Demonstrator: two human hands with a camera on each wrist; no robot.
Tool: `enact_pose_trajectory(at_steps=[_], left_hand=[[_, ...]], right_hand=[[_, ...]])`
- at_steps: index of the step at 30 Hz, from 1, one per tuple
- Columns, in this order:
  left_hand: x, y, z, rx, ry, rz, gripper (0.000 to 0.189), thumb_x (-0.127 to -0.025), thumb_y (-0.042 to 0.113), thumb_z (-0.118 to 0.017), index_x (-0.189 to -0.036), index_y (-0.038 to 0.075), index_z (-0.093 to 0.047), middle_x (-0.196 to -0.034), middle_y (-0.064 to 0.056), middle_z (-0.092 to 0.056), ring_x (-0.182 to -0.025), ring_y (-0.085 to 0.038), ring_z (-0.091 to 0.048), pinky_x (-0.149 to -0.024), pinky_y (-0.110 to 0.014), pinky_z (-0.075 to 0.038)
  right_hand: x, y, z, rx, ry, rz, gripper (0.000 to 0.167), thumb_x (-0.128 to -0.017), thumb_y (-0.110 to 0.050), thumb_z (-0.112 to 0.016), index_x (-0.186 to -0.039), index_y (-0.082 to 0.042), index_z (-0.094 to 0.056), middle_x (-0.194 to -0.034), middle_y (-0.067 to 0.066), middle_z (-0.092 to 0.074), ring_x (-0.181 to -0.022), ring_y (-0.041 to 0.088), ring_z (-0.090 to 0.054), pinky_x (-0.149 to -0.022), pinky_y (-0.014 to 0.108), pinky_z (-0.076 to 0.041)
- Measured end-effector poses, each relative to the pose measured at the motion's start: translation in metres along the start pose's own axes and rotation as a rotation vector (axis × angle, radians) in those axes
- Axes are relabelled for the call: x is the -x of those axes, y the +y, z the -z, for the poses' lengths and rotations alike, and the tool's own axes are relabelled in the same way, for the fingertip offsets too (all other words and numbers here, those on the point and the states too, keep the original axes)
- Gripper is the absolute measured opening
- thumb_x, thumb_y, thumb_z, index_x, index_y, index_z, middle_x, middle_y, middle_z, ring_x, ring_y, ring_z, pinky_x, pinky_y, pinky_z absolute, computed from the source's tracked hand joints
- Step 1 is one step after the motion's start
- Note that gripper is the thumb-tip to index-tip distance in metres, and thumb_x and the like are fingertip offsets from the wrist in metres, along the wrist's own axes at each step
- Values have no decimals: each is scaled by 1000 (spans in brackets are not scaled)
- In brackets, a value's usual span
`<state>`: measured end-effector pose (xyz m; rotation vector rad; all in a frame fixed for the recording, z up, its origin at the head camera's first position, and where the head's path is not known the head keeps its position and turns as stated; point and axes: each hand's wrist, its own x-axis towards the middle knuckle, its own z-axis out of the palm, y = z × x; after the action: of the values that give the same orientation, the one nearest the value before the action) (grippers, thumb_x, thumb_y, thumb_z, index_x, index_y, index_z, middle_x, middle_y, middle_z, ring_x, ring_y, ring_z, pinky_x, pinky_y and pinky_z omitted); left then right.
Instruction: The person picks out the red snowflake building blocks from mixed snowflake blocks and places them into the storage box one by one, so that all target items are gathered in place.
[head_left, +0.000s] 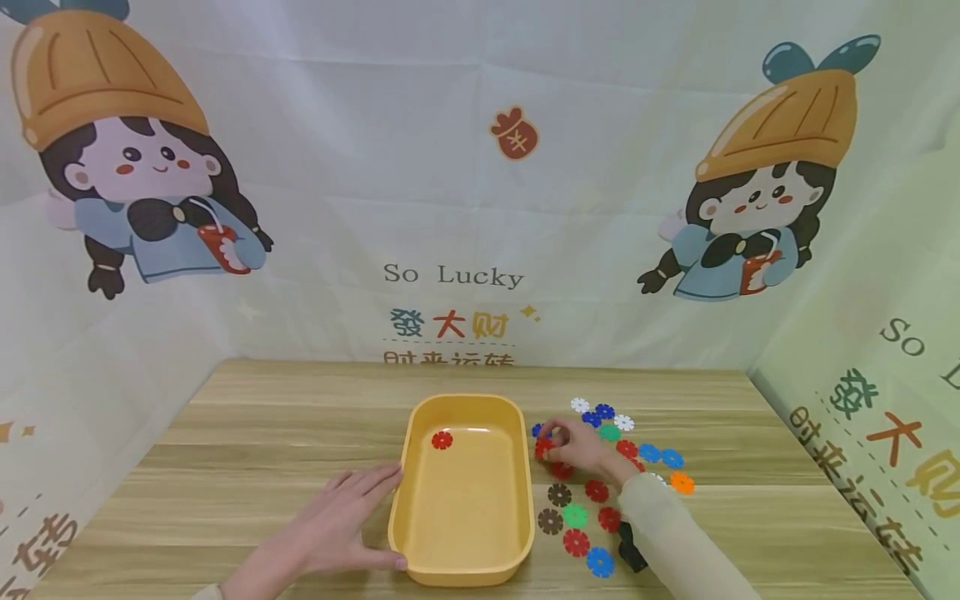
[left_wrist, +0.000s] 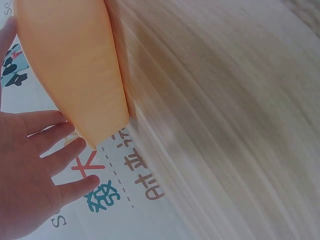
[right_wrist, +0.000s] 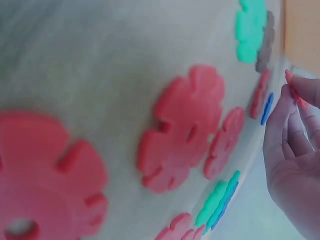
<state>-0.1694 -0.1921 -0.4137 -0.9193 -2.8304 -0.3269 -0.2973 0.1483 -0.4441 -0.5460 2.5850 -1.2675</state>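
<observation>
A yellow tray [head_left: 462, 575] stands on the table with one red snowflake disc [head_left: 442, 440] lying inside. At its left side my left hand [head_left: 337, 521] rests with spread fingers against the wall; the left wrist view shows those fingers [left_wrist: 57, 125] along the tray's outer side. To the right of the tray my right hand [head_left: 577, 444] pinches a red snowflake disc [head_left: 543, 450] between thumb and fingertips. In the right wrist view the pinched disc [right_wrist: 299, 95] is seen nearly edge-on, raised off the table.
Scattered right of the tray are several snowflake discs: white [head_left: 580, 405], blue [head_left: 600, 562], green [head_left: 574, 516], brown [head_left: 551, 522], orange [head_left: 682, 482] and more red ones [head_left: 576, 542]. A black object [head_left: 632, 550] shows beside the right sleeve. A printed cloth [head_left: 480, 208] hangs behind the table.
</observation>
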Motion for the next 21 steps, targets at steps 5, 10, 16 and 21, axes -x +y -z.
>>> enact_pose_trajectory(at_steps=[5, 10, 16, 21], left_hand=[[-1, 0, 0, 8, -5, 3, 98, -65, 71, -53, -129, -2, -42, -132, -14, -40, -116, -30, -39, -92, -52, -29], [-2, -1, 0, 19, -14, 7, 97, -65, 69, -56, -129, -2, -42, -132, -14, -40, -116, -30, -39, -92, -53, -28], [-1, -1, 0, 23, -23, 12, 98, -65, 70, -54, -129, -2, -41, -132, -14, -39, -116, -30, -38, -92, -53, -27], [-1, -1, 1, 26, -21, 10, 98, -65, 71, -54, -129, -2, -42, -132, -14, -40, -116, -30, -38, -92, -53, -27]], right_hand=[[1, -1, 9, -133, 3, -47, 24, -76, 0, -60, -99, 0, -55, -74, 9, -57, -63, 21, -58, -56, 33, -51], [1, -5, 21, -257, 1, -57, 26, -78, 4, -55, -104, 4, -52, -76, 15, -59, -68, 28, -61, -60, 37, -51], [0, -13, 33, -316, -26, -34, 31, -79, 3, -51, -110, 5, -48, -84, 28, -57, -75, 40, -58, -67, 45, -49], [-3, -22, 40, -344, -40, -43, 33, -81, 2, -51, -113, 7, -46, -86, 29, -56, -78, 43, -56, -72, 49, -47]])
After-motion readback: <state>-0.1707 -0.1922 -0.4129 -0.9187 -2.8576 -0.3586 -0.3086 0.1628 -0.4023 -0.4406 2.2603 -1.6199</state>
